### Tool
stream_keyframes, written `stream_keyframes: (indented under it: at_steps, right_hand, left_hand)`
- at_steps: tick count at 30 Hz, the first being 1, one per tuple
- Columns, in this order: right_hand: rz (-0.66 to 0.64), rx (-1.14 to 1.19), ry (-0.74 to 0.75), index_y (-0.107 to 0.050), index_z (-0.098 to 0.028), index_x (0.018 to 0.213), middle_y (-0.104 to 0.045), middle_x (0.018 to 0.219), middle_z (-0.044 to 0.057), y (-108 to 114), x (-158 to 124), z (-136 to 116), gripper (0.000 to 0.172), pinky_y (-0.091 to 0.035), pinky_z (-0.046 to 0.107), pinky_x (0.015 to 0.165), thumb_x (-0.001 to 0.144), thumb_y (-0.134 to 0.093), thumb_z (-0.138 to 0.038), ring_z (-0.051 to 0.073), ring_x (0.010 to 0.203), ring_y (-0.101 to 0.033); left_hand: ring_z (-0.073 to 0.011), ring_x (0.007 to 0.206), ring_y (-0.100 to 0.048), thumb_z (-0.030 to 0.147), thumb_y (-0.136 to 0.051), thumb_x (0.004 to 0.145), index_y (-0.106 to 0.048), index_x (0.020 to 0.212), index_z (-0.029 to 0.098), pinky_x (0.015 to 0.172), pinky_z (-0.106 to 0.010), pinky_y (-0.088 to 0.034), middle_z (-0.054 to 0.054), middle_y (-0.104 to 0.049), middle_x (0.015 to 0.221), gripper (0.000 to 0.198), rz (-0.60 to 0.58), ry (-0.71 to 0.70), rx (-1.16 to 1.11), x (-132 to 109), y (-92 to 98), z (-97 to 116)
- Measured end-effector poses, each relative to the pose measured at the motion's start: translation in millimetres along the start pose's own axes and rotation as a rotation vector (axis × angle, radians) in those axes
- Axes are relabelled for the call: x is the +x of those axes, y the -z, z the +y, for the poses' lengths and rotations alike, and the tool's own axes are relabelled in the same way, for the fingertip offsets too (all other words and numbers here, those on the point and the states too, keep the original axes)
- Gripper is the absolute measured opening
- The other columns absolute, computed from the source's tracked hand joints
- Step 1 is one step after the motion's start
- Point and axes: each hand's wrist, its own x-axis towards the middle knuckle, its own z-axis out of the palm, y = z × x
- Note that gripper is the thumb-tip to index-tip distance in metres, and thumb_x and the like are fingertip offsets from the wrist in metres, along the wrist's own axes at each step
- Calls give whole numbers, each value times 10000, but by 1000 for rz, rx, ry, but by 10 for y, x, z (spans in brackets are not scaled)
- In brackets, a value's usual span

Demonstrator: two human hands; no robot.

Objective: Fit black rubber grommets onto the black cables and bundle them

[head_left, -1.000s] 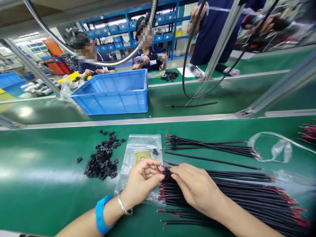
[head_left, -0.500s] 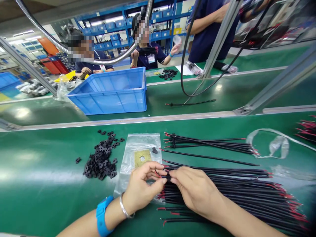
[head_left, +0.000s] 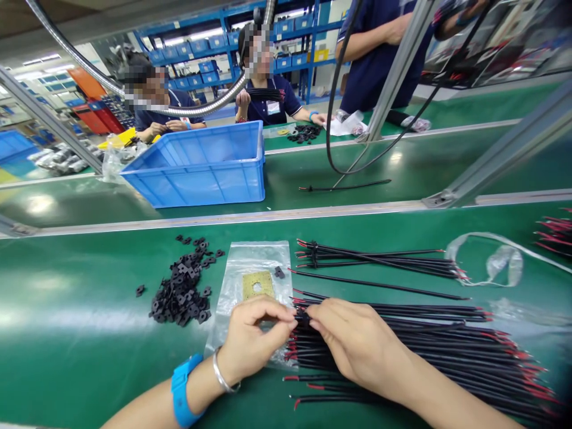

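My right hand (head_left: 357, 339) is closed round a black cable, close to its red wire end. At that end sits a small black plastic piece (head_left: 302, 317), between my two hands. My left hand (head_left: 254, 336) pinches thumb and forefinger together at the cable's tip; the fingers mostly hide what they grip. Below and right of my hands lies a wide bundle of black cables (head_left: 447, 363) with red ends. Several cables with black pieces on them (head_left: 379, 260) lie farther back, with a single cable (head_left: 384, 283) in front of them.
Left of my hands is a pile of small black plastic pieces (head_left: 181, 292). A clear bag (head_left: 239, 259) bears a yellow square plate (head_left: 251, 285) and one black piece (head_left: 279, 271). A blue crate (head_left: 201, 179) stands behind a metal rail (head_left: 223, 220). Co-workers are across the bench.
My left hand has shifted slightly left and its fingertips have drawn together; the red wire seen between them is now hidden. Across the bench, a co-worker's raised hand has come down to the table.
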Motion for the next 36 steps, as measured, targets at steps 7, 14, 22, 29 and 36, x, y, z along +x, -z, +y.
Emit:
stream_keyframes:
  at_steps: [7,14,22,29,36]
  right_hand:
    - [52,-244,18,-632,-154,982,-669,788,63,424,50,37,216,-489,286,629,950,-418,-147,167,697,-616]
    - [-15,-489,-194,-658,-162,1017,-703,924,83,616,114,825,245,-485,327,753,967,-424,-216,201,841,-620]
    - [-290,-313,-171,-668,-181,1013,-683,943,72,533,-139,843,175,-486,333,804,911,-535,-230,203,895,-598]
    - [-519,-178,-280,-653,-203,1029,-659,972,65,531,-280,838,232,-511,335,776,943,-438,-196,198,881,-629]
    - [-540,-178,-261,-593,-211,874,-613,855,48,465,-235,878,201,-482,310,700,951,-408,-226,184,783,-596]
  left_hand:
    - [-175,731,-728,154,-696,775,-725,800,212,696,-283,-603,-36,-766,790,69,113,-53,112,66,86,17]
    - [-188,904,-688,170,-664,811,-696,899,203,766,-303,-587,-62,-722,961,99,87,-101,196,125,208,-76]
    - [-183,883,-682,167,-635,825,-694,848,202,793,-320,-564,-58,-720,923,72,96,-132,267,156,280,-76]
    - [-179,897,-675,151,-635,823,-691,859,207,797,-314,-555,-46,-720,937,87,64,-116,270,167,263,-115]
    - [-165,887,-673,133,-630,827,-682,869,202,806,-299,-543,-42,-716,926,96,53,-126,279,193,272,-131]
